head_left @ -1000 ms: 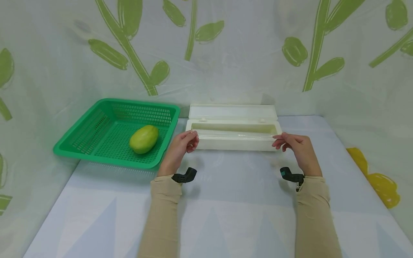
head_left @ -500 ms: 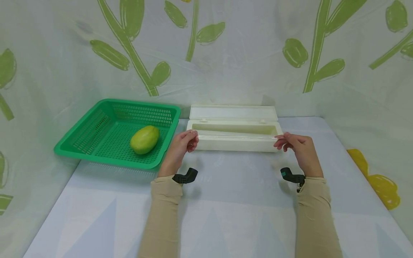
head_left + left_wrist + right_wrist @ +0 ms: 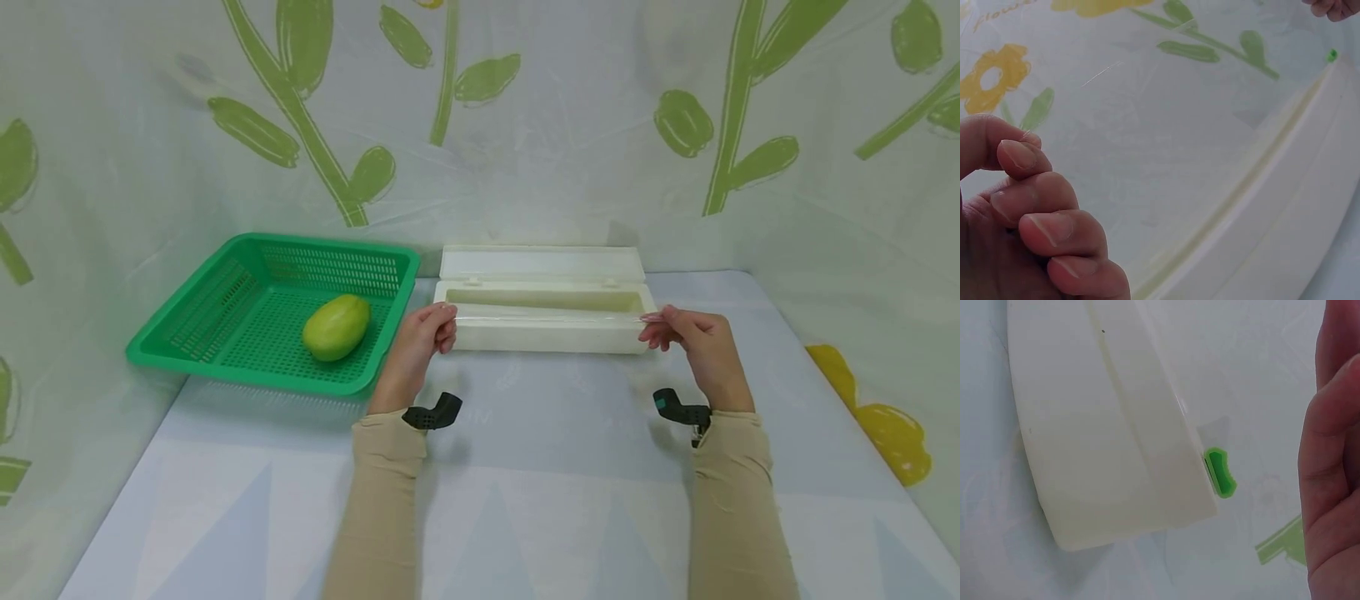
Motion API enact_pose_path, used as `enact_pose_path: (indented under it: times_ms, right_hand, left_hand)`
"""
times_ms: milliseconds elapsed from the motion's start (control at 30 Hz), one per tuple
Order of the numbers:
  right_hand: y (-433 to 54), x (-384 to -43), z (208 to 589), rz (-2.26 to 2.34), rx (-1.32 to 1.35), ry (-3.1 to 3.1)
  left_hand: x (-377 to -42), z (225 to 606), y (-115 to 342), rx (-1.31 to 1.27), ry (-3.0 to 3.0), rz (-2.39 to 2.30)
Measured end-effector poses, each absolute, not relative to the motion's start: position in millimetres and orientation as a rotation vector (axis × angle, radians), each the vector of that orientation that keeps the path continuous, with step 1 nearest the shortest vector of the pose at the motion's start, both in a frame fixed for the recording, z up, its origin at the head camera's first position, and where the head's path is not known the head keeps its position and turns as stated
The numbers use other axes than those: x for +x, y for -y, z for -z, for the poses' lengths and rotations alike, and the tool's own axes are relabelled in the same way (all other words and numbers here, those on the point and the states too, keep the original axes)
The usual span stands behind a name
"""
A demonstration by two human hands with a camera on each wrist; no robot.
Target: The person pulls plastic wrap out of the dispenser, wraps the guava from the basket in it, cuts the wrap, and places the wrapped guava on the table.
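A long white cling film dispenser box (image 3: 551, 337) stands at the back of the table, its lid (image 3: 542, 263) tipped back. Clear cling film (image 3: 547, 316) stretches across its front edge between both hands. At the film's left end, my left hand (image 3: 416, 346) pinches it with thumb and index finger, the other fingers curled in, as the left wrist view shows. My right hand (image 3: 701, 346) pinches the other end near the box's right corner. A small green piece (image 3: 1221, 473) sits on the box's edge in the right wrist view, where the right fingertips are out of frame.
To the left stands a green plastic basket (image 3: 273, 371) with a yellow-green papaya-like fruit (image 3: 337, 327) in it. Its right rim is close to my left wrist. A pale cloth (image 3: 555, 167) with printed plants rises right behind the box.
The right hand has edged slightly to the right, and the film looks a little tauter. The left hand, box and basket stay practically where they were.
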State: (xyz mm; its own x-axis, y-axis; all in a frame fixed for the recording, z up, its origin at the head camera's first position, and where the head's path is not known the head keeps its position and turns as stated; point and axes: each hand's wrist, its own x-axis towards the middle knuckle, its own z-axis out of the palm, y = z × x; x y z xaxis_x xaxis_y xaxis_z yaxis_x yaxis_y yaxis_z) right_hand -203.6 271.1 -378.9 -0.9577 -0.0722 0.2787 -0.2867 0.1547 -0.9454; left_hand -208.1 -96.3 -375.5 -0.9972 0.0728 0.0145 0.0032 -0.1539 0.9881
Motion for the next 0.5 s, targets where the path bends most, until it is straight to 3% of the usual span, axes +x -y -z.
enact_pose_path:
  times_ms: [500]
  right_hand:
    - [-266.2,-203.5,377.9,-1.940,0.338,2.109]
  left_hand:
    - [-205.9,374.2,98.3,0.138,-2.048,-2.338]
